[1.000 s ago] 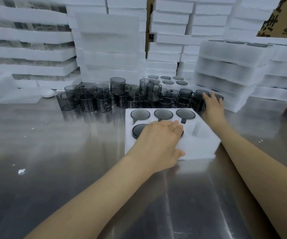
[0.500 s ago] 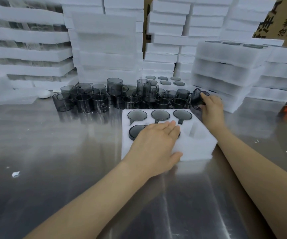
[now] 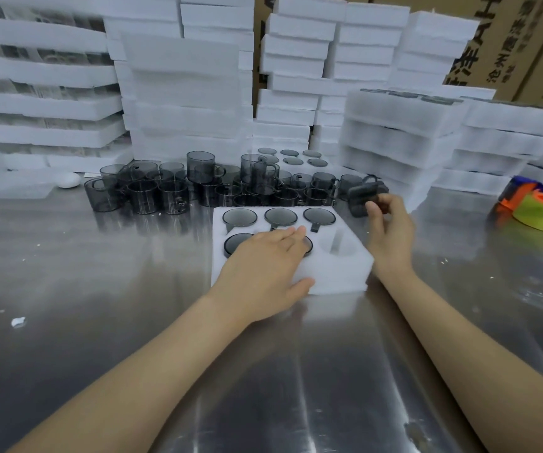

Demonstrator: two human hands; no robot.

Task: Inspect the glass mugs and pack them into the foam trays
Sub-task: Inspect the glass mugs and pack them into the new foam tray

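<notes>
Your left hand (image 3: 265,268) lies flat on the foam tray (image 3: 342,273), fingers (image 3: 288,235) straight and pressed down over the middle pocket of the near row, thumb hooked along the tray's near edge, holding it steady on the steel worktop (image 3: 100,289). Your right hand (image 3: 389,230) is up beyond the tray's far right corner, its fingers curled round a smoked glass mug (image 3: 363,196) lifted and tilted, handle uppermost; the blur makes the exact grip hard to read.

By my read, you're on the pick-and-check step for the last mug of this tray. Three mugs fill the far row, one dark rim shows left of your left fingers, another peeks from under them, and the empty pocket (image 3: 338,245) sits just right of those fingertips, with its handle slot running away from you.

Next, turn the mug for a look, then bring it rim-up over that pocket, between your two hands, and line the handle with the slot before seating it. Keep your left fingertips clear of the opening. The loose mugs (image 3: 152,194) wait beyond your fingers, against the stacked foam trays (image 3: 181,103).
</notes>
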